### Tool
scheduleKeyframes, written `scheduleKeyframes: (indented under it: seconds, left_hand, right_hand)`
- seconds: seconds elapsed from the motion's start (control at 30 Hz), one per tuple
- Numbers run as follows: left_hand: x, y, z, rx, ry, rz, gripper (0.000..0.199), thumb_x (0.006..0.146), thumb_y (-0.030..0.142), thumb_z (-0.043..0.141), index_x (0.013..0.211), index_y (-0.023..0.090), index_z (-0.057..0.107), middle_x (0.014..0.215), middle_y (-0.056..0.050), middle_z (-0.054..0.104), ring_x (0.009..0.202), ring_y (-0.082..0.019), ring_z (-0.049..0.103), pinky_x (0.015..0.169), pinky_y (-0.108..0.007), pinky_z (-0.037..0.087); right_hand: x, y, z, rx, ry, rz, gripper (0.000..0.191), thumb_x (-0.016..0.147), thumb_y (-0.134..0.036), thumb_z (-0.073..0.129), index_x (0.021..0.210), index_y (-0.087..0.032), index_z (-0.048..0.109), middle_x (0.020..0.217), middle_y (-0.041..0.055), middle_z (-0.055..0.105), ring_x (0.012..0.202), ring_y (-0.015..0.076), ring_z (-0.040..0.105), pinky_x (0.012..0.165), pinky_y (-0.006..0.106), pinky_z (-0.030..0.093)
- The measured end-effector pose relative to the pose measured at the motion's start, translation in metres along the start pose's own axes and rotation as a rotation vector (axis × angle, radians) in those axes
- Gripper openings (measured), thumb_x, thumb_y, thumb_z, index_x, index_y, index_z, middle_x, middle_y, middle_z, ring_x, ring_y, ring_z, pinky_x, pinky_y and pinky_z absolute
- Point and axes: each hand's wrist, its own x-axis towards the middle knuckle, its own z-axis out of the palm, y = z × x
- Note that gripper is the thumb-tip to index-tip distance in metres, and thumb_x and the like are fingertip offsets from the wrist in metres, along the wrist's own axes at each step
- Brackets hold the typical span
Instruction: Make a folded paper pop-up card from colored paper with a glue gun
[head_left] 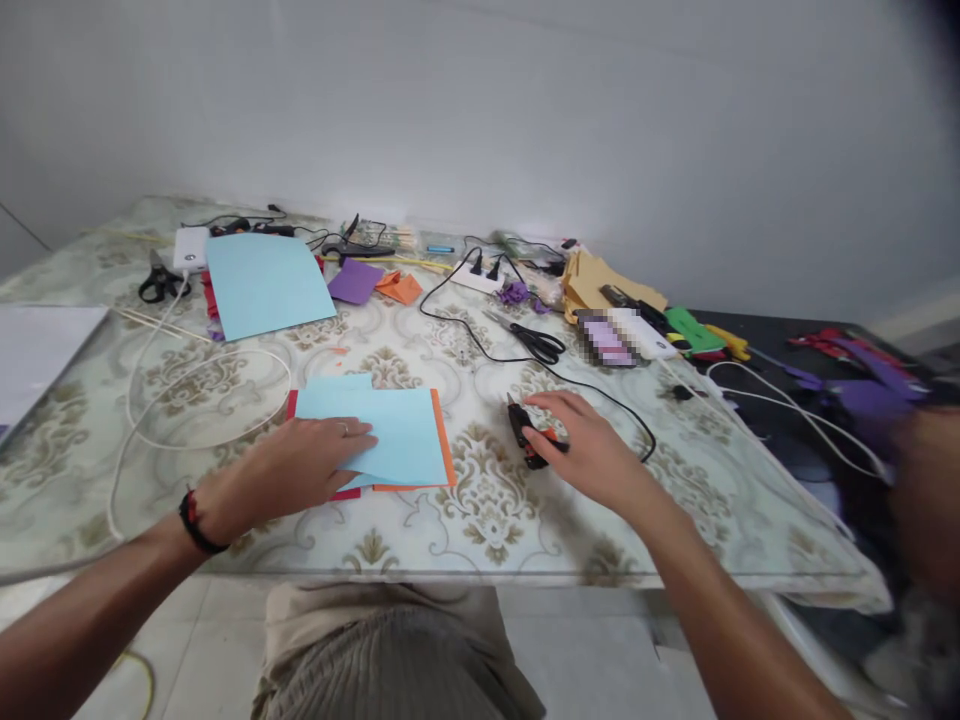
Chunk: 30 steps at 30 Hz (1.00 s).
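My left hand [311, 465] lies flat on a folded light-blue paper [405, 430], fingers stretched out. Orange paper [444, 440] shows along the blue paper's right edge, and a bit of red paper sticks out at its left. To the right, my right hand [589, 440] grips a black hot glue gun [521, 430] with an orange trigger. The gun's nozzle points away from me, and a black cord curves behind my hand. Beyond it on the tablecloth rest black-handled scissors [536, 342].
A larger blue sheet [266, 285], purple paper [355, 281] and folded orange paper [401, 287] lie at the back. A white power strip [478, 275], a phone [607, 340] and brown paper [604, 280] sit farther right. A white cable [289, 375] loops at left. At the right edge another person shows, blurred.
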Motion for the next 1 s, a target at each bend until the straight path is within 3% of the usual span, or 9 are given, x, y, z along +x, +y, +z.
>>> scheduleKeyframes:
  seconds: [0.1, 0.17, 0.23, 0.33, 0.53, 0.67, 0.8, 0.9, 1.0]
  left_hand:
    - [0.007, -0.006, -0.017, 0.006, -0.02, 0.003, 0.036, 0.106, 0.032, 0.048, 0.129, 0.027, 0.075, 0.134, -0.007, 0.079, 0.12, -0.029, 0.076, 0.101, -0.043, 0.058]
    - [0.02, -0.012, -0.04, 0.097, -0.018, -0.07, 0.036, 0.107, 0.037, 0.046, 0.11, 0.028, 0.08, 0.114, -0.004, 0.084, 0.103, -0.028, 0.079, 0.087, -0.038, 0.058]
    - [0.034, -0.021, -0.064, 0.188, 0.013, -0.135, 0.035, 0.104, 0.042, 0.051, 0.094, 0.024, 0.079, 0.097, -0.006, 0.084, 0.092, -0.03, 0.077, 0.078, -0.036, 0.054]
    - [0.053, -0.036, -0.09, 0.255, 0.069, -0.17, 0.024, 0.097, 0.04, 0.059, 0.092, 0.024, 0.077, 0.094, -0.005, 0.081, 0.09, -0.028, 0.074, 0.073, -0.032, 0.048]
    - [0.08, -0.053, -0.104, 0.258, 0.137, -0.162, 0.023, 0.095, 0.038, 0.058, 0.094, 0.022, 0.075, 0.095, -0.005, 0.078, 0.098, -0.028, 0.071, 0.074, -0.031, 0.046]
    - [0.096, -0.056, -0.1, 0.276, 0.251, -0.206, 0.017, 0.091, 0.03, 0.063, 0.097, 0.021, 0.077, 0.097, -0.007, 0.076, 0.101, -0.03, 0.071, 0.082, -0.036, 0.049]
    - [0.106, -0.062, -0.098, 0.277, 0.284, -0.225, 0.014, 0.086, 0.024, 0.066, 0.091, 0.02, 0.078, 0.09, -0.007, 0.073, 0.098, -0.033, 0.072, 0.081, -0.039, 0.05]
    - [0.108, -0.071, -0.099, 0.188, 0.263, -0.188, 0.016, 0.086, 0.024, 0.064, 0.092, 0.021, 0.079, 0.091, -0.006, 0.074, 0.1, -0.032, 0.072, 0.08, -0.039, 0.05]
    - [0.108, -0.078, -0.1, 0.109, 0.251, -0.175, 0.021, 0.085, 0.023, 0.064, 0.098, 0.021, 0.08, 0.097, -0.004, 0.077, 0.104, -0.032, 0.071, 0.084, -0.04, 0.051]
  right_hand:
    - [-0.021, 0.039, -0.003, -0.089, -0.122, 0.101, 0.045, 0.095, -0.04, 0.065, 0.136, -0.021, 0.064, 0.135, 0.0185, 0.066, 0.133, 0.0387, 0.062, 0.11, 0.058, 0.055]
    - [-0.028, 0.05, -0.003, -0.077, -0.169, 0.096, 0.047, 0.098, -0.038, 0.061, 0.14, -0.02, 0.062, 0.138, 0.0186, 0.065, 0.134, 0.037, 0.063, 0.112, 0.056, 0.055]
    - [-0.029, 0.054, -0.002, -0.062, -0.208, 0.048, 0.047, 0.095, -0.03, 0.061, 0.141, -0.021, 0.063, 0.14, 0.0172, 0.065, 0.133, 0.0348, 0.065, 0.113, 0.053, 0.055]
    - [-0.025, 0.055, 0.003, -0.09, -0.218, 0.032, 0.049, 0.084, -0.016, 0.064, 0.132, -0.022, 0.068, 0.135, 0.0151, 0.068, 0.126, 0.0326, 0.068, 0.11, 0.049, 0.056]
    - [-0.015, 0.051, 0.004, -0.116, -0.125, 0.086, 0.027, 0.078, -0.017, 0.065, 0.105, -0.022, 0.069, 0.108, 0.0125, 0.071, 0.094, 0.0309, 0.074, 0.082, 0.043, 0.062]
    - [0.001, 0.021, -0.02, -0.004, -0.067, -0.017, 0.007, 0.091, -0.029, 0.065, 0.097, -0.025, 0.065, 0.093, 0.0073, 0.068, 0.082, 0.0272, 0.069, 0.075, 0.039, 0.057]
    - [0.031, -0.029, -0.04, 0.114, -0.122, -0.149, 0.016, 0.1, -0.038, 0.066, 0.088, -0.026, 0.065, 0.087, 0.005, 0.066, 0.074, 0.0232, 0.063, 0.066, 0.035, 0.051]
    - [0.059, -0.065, -0.039, 0.236, -0.315, -0.243, 0.018, 0.101, -0.033, 0.065, 0.085, -0.025, 0.064, 0.08, 0.0027, 0.062, 0.069, 0.0203, 0.058, 0.061, 0.033, 0.047]
    - [0.086, -0.097, -0.02, 0.346, -0.385, -0.308, 0.016, 0.1, -0.028, 0.067, 0.085, -0.024, 0.062, 0.083, 0.0019, 0.062, 0.07, 0.0181, 0.057, 0.065, 0.032, 0.047]
